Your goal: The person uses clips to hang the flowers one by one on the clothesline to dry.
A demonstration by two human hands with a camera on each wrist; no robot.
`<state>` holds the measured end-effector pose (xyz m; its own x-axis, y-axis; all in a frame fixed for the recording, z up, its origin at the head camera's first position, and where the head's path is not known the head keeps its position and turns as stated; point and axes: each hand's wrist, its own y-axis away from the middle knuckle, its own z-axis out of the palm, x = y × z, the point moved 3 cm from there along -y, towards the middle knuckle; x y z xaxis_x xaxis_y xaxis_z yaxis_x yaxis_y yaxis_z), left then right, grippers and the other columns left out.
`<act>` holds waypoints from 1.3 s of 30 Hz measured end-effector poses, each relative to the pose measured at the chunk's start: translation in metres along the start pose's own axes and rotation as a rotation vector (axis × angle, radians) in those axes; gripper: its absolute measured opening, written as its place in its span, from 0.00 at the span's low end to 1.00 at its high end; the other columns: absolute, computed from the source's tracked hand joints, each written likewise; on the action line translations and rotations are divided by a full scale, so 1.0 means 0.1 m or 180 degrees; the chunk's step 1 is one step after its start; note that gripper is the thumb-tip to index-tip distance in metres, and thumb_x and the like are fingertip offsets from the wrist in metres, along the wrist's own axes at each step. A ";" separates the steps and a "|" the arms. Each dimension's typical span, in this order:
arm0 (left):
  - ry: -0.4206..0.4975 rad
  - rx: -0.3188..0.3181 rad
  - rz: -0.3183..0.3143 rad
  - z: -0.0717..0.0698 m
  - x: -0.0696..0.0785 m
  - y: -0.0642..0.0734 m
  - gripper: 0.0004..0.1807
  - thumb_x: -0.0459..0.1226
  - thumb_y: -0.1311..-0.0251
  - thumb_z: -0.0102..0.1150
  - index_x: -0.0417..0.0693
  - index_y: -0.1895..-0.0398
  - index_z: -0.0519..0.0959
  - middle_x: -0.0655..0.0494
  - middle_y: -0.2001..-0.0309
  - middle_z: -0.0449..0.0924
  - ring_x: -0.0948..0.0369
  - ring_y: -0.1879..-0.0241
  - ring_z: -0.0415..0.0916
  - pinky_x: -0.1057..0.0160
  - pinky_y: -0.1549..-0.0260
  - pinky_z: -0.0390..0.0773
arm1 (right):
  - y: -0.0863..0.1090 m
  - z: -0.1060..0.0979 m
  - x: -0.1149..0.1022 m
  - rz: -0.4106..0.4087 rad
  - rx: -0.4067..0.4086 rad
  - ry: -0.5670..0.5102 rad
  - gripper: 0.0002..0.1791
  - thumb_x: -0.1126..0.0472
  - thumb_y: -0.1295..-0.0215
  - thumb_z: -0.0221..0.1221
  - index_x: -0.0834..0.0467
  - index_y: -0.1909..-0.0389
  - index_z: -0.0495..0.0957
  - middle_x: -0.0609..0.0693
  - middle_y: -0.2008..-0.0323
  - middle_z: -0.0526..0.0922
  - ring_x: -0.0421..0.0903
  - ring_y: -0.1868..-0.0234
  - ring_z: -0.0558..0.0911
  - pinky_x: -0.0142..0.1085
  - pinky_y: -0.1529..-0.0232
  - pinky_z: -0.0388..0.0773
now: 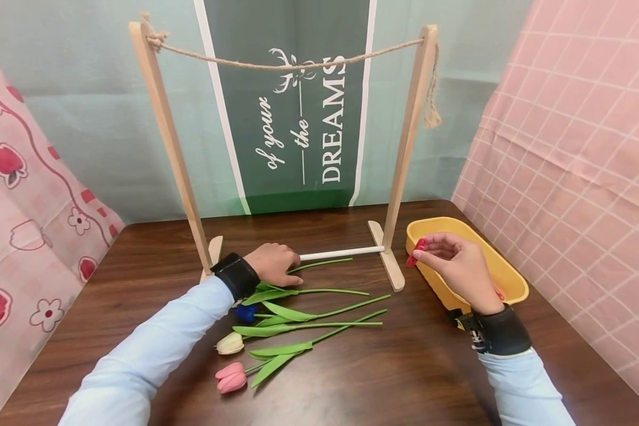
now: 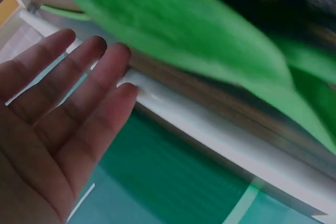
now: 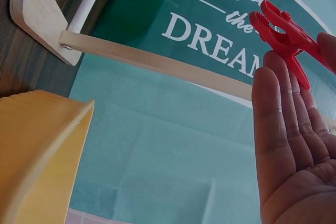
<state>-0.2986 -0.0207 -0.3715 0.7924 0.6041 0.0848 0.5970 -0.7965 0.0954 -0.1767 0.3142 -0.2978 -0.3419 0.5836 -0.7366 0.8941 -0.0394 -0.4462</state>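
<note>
My right hand (image 1: 458,269) pinches a red clothespin (image 3: 286,38) between thumb and fingers, beside the near-left rim of a yellow bin (image 1: 497,266). In the right wrist view the clothespin's toothed end points away from the thumb. My left hand (image 1: 271,264) reaches over the upper end of a row of artificial tulips, its fingers extended near a white rod (image 1: 343,254); the left wrist view has a green leaf (image 2: 184,30) close by the fingers. Lower in the row lie a blue flower (image 1: 245,313), a cream tulip (image 1: 230,344) and a pink tulip (image 1: 231,378). One flower head is hidden under the left hand.
A wooden frame (image 1: 162,112) stands at the back of the brown table (image 1: 383,378), with a twine rope (image 1: 245,63) tied between its posts and the rod joining its feet. Something red shows inside the bin. Hanging cloths surround the table on three sides.
</note>
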 end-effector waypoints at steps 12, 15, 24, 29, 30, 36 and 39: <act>-0.0544 0.0006 -0.0123 0.04 0.07 -0.18 0.10 0.41 0.45 0.65 0.50 0.78 0.75 0.59 0.82 0.69 0.60 0.81 0.68 0.60 0.78 0.71 | 0.01 0.04 0.00 -0.0033 -0.0030 0.0006 0.14 0.63 0.45 0.71 0.65 0.61 0.81 0.54 0.69 0.85 0.36 0.70 0.84 0.23 0.65 0.78; -0.0639 -0.0004 -0.0124 0.06 0.07 -0.21 0.05 0.37 0.46 0.64 0.49 0.75 0.77 0.58 0.80 0.71 0.59 0.80 0.69 0.59 0.77 0.73 | 0.01 0.04 0.01 -0.0050 -0.0035 0.0010 0.14 0.64 0.46 0.72 0.66 0.61 0.81 0.54 0.69 0.85 0.36 0.70 0.83 0.23 0.65 0.77; -0.0660 0.0030 -0.0102 0.10 0.05 -0.23 0.04 0.30 0.44 0.63 0.47 0.72 0.80 0.56 0.75 0.78 0.58 0.76 0.75 0.58 0.75 0.76 | 0.02 0.07 0.04 -0.0108 -0.0052 0.0053 0.14 0.65 0.46 0.72 0.66 0.61 0.81 0.55 0.69 0.84 0.35 0.70 0.83 0.22 0.64 0.77; -0.0616 0.0029 -0.0132 0.08 0.03 -0.23 0.03 0.29 0.43 0.62 0.46 0.70 0.80 0.54 0.74 0.79 0.57 0.74 0.76 0.57 0.73 0.77 | -0.02 0.08 0.04 -0.0079 -0.0061 0.0033 0.14 0.65 0.46 0.72 0.66 0.60 0.81 0.55 0.68 0.84 0.35 0.69 0.83 0.22 0.63 0.77; -0.0603 0.0029 -0.0131 0.07 0.03 -0.23 0.04 0.29 0.44 0.62 0.46 0.71 0.80 0.54 0.74 0.78 0.57 0.74 0.76 0.57 0.73 0.77 | -0.02 0.08 0.04 -0.0072 -0.0062 0.0032 0.14 0.65 0.46 0.72 0.66 0.60 0.81 0.55 0.68 0.85 0.35 0.69 0.83 0.22 0.63 0.77; -0.0490 0.0222 -0.0022 -0.02 0.05 -0.20 0.07 0.27 0.46 0.61 0.47 0.74 0.79 0.55 0.76 0.76 0.59 0.77 0.72 0.59 0.75 0.74 | -0.01 0.07 0.06 -0.0031 -0.0065 0.0003 0.16 0.66 0.46 0.71 0.65 0.57 0.82 0.54 0.66 0.85 0.33 0.68 0.83 0.22 0.62 0.76; -0.0494 0.0435 0.0081 -0.09 0.08 -0.19 0.07 0.25 0.47 0.60 0.47 0.74 0.80 0.55 0.76 0.77 0.59 0.77 0.71 0.59 0.77 0.72 | 0.00 0.05 0.07 0.0010 -0.0069 0.0011 0.16 0.66 0.45 0.71 0.65 0.56 0.81 0.52 0.66 0.85 0.33 0.67 0.83 0.22 0.62 0.76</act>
<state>-0.3050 -0.0006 -0.3638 0.8109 0.5810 -0.0693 0.5796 -0.8139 -0.0414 -0.1812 0.3142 -0.3058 -0.3379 0.5864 -0.7361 0.9012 -0.0239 -0.4327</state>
